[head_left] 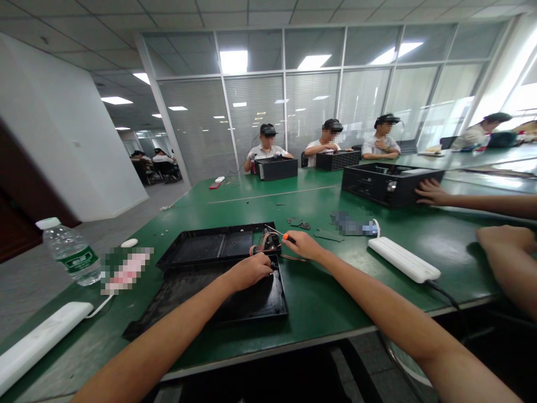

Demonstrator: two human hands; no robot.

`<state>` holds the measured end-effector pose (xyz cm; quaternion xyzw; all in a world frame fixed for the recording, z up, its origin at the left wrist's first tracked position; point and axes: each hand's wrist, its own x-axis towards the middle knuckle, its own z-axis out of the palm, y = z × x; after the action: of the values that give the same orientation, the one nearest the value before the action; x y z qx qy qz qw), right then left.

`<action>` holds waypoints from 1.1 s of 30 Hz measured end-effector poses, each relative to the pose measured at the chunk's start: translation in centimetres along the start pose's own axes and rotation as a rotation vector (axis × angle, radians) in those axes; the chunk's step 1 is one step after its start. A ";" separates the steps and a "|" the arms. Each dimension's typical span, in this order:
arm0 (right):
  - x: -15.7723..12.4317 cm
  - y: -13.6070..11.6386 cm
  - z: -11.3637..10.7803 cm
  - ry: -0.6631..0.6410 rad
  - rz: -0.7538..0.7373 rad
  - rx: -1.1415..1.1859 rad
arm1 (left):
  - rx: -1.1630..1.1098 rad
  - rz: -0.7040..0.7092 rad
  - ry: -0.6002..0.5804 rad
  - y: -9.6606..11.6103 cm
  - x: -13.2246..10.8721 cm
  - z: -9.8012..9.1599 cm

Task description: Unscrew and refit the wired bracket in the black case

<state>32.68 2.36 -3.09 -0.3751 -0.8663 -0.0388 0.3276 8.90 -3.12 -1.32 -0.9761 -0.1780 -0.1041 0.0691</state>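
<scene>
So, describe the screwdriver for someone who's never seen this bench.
On the green table, find the open black case in front, wires toward its right end. Beside them the wearer's right hand grips the screwdriver, its thin shaft reaching over that corner. Bright orange on its handle sets it apart from the dark case and the wires.

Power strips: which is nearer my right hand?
The right strip, with the black cord; the other strip lies far left of your right hand, near the bottle.
</scene>
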 end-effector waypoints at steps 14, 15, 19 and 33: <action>0.1 -0.1 0.0 -0.003 -0.010 0.017 | 0.084 -0.062 0.165 -0.6 0.6 0.8; 0.1 -0.1 0.0 0.002 -0.008 0.017 | 0.081 -0.065 0.174 -0.6 0.8 1.0; 0.1 0.0 -0.2 0.018 -0.002 0.012 | 0.081 -0.049 0.163 -0.6 1.0 1.6; 0.8 0.3 -6.9 -0.136 0.260 0.809 | -0.175 -0.112 0.168 -0.7 0.6 1.4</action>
<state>36.20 0.86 2.71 -0.3242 -0.7767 0.3706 0.3928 9.41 -2.01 -2.42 -0.9548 -0.2159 -0.2042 -0.0074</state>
